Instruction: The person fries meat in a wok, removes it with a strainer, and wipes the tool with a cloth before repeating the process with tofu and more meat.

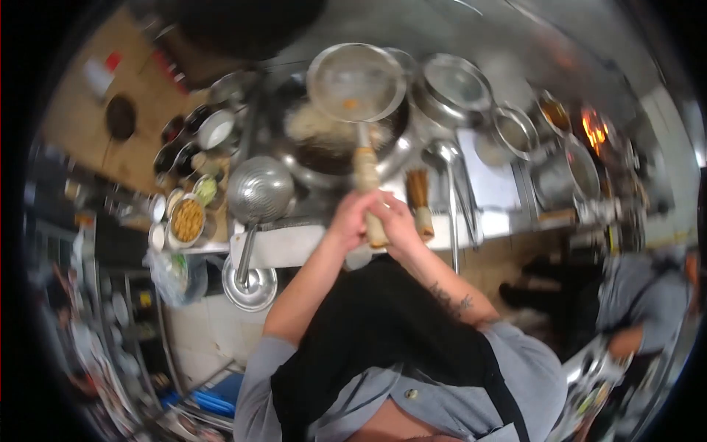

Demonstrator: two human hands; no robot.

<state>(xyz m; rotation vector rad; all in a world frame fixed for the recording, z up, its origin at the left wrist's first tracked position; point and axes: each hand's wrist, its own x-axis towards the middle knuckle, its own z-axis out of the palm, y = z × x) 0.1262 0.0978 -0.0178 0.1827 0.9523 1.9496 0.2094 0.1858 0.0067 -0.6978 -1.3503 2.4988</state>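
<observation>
Both my hands close around the wrapped handle of a round mesh strainer (357,81). My left hand (353,221) grips it from the left and my right hand (396,219) from the right, side by side. The strainer's head is above the far part of a wok (398,151), with a small orange bit on its mesh. Pale, frothy-looking food and dark liquid show in the wok, blurred. Just right of my right hand lies a bristle brush (418,195). To the left of my left hand is a perforated skimmer (260,190), its handle toward me.
A ladle (444,153) lies right of the brush. Pots and a sieve (456,81) stand at the back right, near a flame (593,129). At left are several bowls, one with yellow food (187,220). Another person (641,295) is at the right; a metal bowl (254,296) sits low.
</observation>
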